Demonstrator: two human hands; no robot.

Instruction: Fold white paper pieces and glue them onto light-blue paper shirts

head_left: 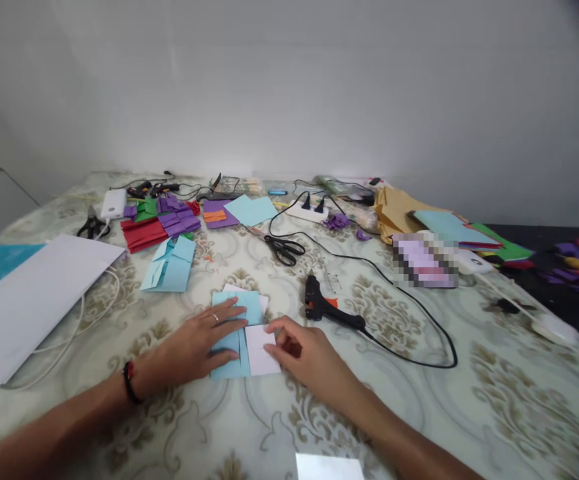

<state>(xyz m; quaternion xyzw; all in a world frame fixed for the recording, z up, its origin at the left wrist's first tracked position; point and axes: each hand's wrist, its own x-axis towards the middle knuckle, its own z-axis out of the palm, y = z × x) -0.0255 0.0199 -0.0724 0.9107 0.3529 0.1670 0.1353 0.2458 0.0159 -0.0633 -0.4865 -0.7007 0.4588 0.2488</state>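
Observation:
Light blue folded paper (252, 305) lies on the patterned tablecloth in front of me, with slits or creases down its middle. My left hand (204, 343) rests flat on its left part, fingers spread. A small white paper square (261, 350) lies against the right side of the blue paper. My right hand (297, 347) pinches the right edge of this square between thumb and forefinger. Another pale sheet shows partly from under the blue paper's top edge. To the right of my right hand lies a black glue gun (334, 310) with an orange trigger.
Black scissors (284, 249) and a white power strip (308, 212) lie beyond the hands. Colored folded papers (144, 233) are at the back left, a large white sheet (44, 300) at left. A blurred phone-like object (425, 261) and brown paper (402, 210) are at right.

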